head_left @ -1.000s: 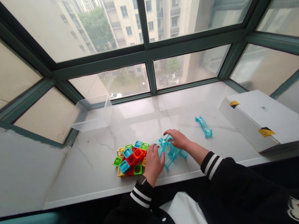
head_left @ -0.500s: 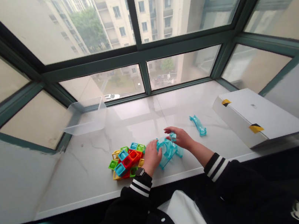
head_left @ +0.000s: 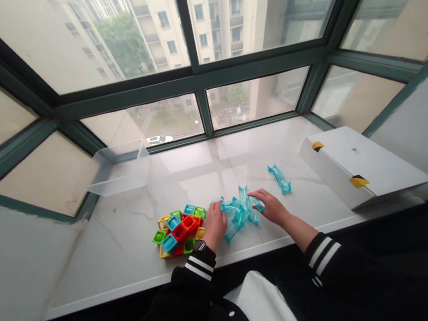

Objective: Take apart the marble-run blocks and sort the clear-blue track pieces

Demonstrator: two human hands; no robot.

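Several translucent blue plastic track pieces (head_left: 236, 217) lie in a loose heap on the white sill between my hands. My left hand (head_left: 214, 226) is at the heap's left side, its fingers and thumb curled around the edge of a blue piece. At the right side, my right hand (head_left: 272, 207) has a small part of a blue track piece (head_left: 260, 206) showing between its thumb and bent fingers; the rest is hidden. One blue piece (head_left: 243, 196) sticks up at the back of the heap, close to my right fingertips. Another track piece (head_left: 280, 179) lies apart, farther back on the right.
Left of my left hand is a pile of red, blue, green and yellow framed blocks (head_left: 180, 231). A clear plastic bin (head_left: 121, 182) stands at the back left. On the right sits a white box (head_left: 367, 164) with yellow-black tabs. Windows (head_left: 198, 82) enclose the marble-patterned sill (head_left: 133, 269).
My right hand has moved slightly right and down, away from the heap's back edge. A blue piece now shows upright between the hands. My left hand stays at the heap.
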